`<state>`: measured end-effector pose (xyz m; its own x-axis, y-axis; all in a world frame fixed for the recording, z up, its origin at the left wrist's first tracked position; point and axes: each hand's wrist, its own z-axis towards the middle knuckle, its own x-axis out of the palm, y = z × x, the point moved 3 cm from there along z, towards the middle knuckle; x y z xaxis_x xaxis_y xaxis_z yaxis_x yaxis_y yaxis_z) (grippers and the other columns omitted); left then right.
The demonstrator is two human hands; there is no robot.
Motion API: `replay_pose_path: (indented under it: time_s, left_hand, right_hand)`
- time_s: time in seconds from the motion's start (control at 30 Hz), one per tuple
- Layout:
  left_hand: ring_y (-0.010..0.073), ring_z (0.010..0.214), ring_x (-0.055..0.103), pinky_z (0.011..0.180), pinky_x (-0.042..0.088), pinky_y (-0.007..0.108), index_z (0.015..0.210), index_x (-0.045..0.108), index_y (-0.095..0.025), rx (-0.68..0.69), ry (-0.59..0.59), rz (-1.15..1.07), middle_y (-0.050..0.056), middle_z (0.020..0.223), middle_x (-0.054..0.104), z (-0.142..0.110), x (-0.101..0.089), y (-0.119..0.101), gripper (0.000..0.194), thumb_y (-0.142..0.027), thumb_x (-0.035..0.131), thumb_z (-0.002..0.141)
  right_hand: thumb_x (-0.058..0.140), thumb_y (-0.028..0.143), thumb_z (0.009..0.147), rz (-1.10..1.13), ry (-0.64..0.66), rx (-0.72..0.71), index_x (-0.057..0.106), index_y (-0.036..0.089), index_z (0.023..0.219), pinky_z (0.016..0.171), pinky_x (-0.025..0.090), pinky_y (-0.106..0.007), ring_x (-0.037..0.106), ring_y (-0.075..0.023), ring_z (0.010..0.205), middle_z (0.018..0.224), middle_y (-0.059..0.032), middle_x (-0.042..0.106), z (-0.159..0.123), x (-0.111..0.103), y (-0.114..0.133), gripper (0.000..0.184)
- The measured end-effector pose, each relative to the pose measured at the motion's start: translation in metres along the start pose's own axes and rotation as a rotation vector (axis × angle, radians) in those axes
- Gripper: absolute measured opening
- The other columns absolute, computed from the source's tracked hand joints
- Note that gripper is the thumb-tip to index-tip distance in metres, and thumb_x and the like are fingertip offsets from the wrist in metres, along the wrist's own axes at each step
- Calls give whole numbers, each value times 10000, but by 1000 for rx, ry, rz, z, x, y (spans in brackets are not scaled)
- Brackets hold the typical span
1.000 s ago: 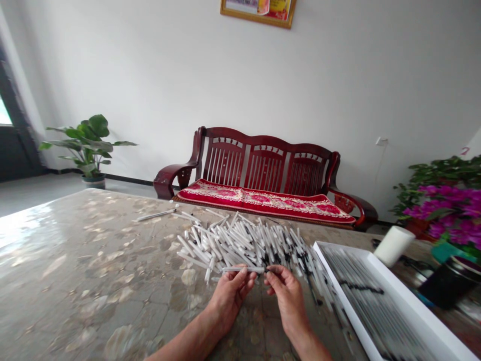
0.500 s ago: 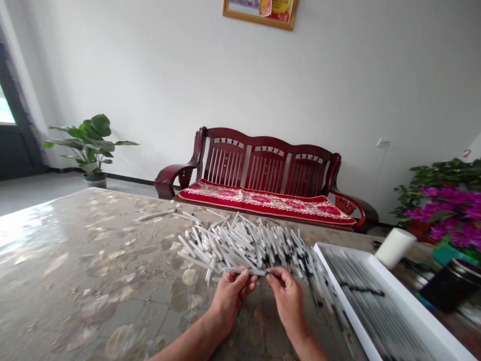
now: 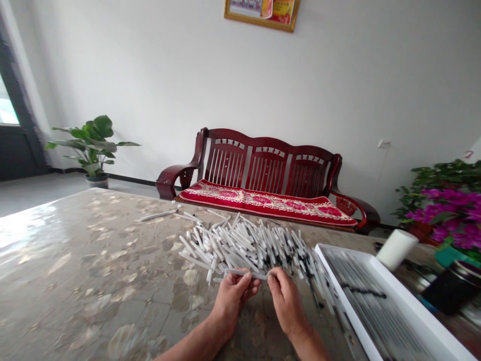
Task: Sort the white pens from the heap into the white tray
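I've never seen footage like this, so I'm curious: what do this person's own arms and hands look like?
The bare left hand and bare right hand wear no gloves. The bare forearms show no sleeves, cables or markings, and no watch or ring is visible.

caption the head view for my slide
Left hand holds a white plastic tube, right hand at its end, by a heap of tubes

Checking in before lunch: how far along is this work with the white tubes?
Done: the white tray already holds many tubes lying side by side. In hand: the left hand and right hand hold a single tube between them. Left: a big loose pile still lies on the table, so much of the work looks unfinished.
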<state>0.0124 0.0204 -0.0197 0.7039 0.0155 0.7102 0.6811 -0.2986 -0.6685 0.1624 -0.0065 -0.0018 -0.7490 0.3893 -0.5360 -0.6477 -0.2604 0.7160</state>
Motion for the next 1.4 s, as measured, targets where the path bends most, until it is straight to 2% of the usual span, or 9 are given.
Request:
replay_pose_path:
  time_s: [0.1, 0.2, 0.37, 0.57, 0.73, 0.9, 1.07, 1.2, 1.4]
  left_hand:
    - [163, 599, 699, 591, 550, 230, 717, 679, -134, 8, 23, 36, 42, 617, 732, -1, 0, 2, 332, -280, 934, 563]
    - [161, 596, 696, 584, 543, 222, 695, 683, -129, 12, 24, 43, 46, 611, 731, -1, 1, 1, 330, -288, 937, 556]
    - [161, 596, 693, 588, 544, 226, 690, 692, -127, 6, 28, 57, 51, 615, 734, 0, 1, 2, 355, -325, 944, 535]
    - [166, 591, 692, 570, 538, 229, 684, 693, -128, 21, 22, 64, 58, 618, 737, 2, -1, 3, 350, -327, 941, 540]
    - [162, 588, 690, 586, 547, 233, 683, 692, -122, 17, 14, 57, 65, 612, 735, 2, 0, 2, 354, -328, 942, 540]
    - [168, 588, 690, 570, 543, 239, 688, 686, -128, 21, 19, 81, 64, 611, 735, 0, 0, 2, 397, -363, 950, 510]
    - [165, 593, 691, 585, 550, 248, 691, 680, -135, 17, 9, 102, 53, 614, 737, 1, -1, 4, 438, -413, 950, 487]
    - [169, 569, 687, 547, 539, 248, 674, 672, -141, 10, 17, 118, 40, 586, 727, 2, -1, 6, 510, -479, 954, 416]
    - [142, 579, 673, 586, 543, 236, 650, 685, -134, -2, 26, 120, 49, 605, 734, 2, 0, 2, 487, -509, 934, 463]
  right_hand:
    - [373, 573, 976, -37, -2, 36, 564, 239, 684, 524, 375, -258, 570, -170, 545, 571, 0, 589, 1, 0, -5, 483]
    - [310, 596, 989, 10, 47, 106, 578, 245, 675, 499, 374, -267, 581, -180, 527, 558, -13, 606, 0, 1, -7, 542]
    - [394, 569, 975, 21, 63, 24, 600, 244, 765, 534, 407, -247, 580, -170, 583, 616, 8, 604, 0, 1, -3, 438]
    - [324, 613, 979, 41, 54, 114, 590, 238, 679, 476, 367, -258, 564, -179, 516, 542, -8, 581, 1, 4, -8, 549]
    - [400, 581, 965, 31, 52, 48, 585, 241, 746, 535, 404, -245, 563, -169, 580, 602, 13, 581, 0, 2, -4, 445]
    - [300, 656, 967, 78, 35, 175, 514, 246, 634, 461, 359, -261, 507, -165, 471, 503, 17, 509, -2, 5, -9, 570]
    - [381, 589, 968, 19, 51, 64, 557, 244, 720, 512, 384, -247, 545, -164, 545, 569, 18, 558, 1, 4, -8, 460]
    - [349, 590, 974, 36, -6, 119, 490, 243, 636, 446, 325, -245, 467, -146, 459, 487, 38, 470, 2, 4, -14, 505]
    - [405, 562, 963, 27, 55, 32, 581, 235, 764, 553, 412, -237, 583, -162, 605, 627, 14, 590, 0, 2, -6, 421]
